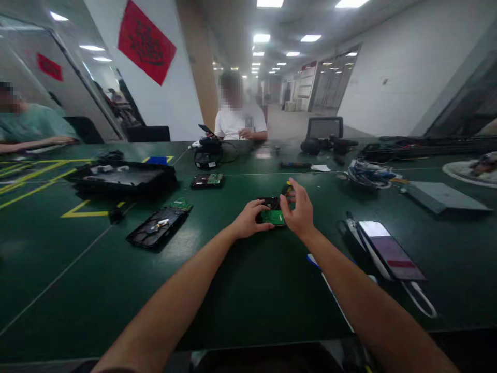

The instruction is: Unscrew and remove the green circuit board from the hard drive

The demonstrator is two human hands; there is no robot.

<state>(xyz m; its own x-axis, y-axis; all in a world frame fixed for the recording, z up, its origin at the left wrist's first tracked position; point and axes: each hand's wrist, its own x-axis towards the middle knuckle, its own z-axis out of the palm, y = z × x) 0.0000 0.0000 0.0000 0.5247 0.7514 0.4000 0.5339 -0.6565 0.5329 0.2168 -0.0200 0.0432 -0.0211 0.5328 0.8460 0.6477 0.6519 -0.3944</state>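
Note:
A small black device with a green circuit board [276, 218] lies on the green table in front of me. My left hand [250, 220] grips it from the left, with thumb at the near edge and fingers over the far side. My right hand [300, 210] is raised at the device's right end, its fingers curled around a small black-and-yellow tool [288, 188]. Most of that tool is hidden behind the fingers, so its exact kind does not show. Under my right forearm lies a thin blue-and-white item [312, 260].
Left are an opened black casing [155, 228], another circuit-board unit [207, 180] and a black tray [120, 178]. To the right lie a phone [392, 251] with a white cable, a grey box [446, 197] and bundled wires [368, 173]. A person [240, 122] sits opposite.

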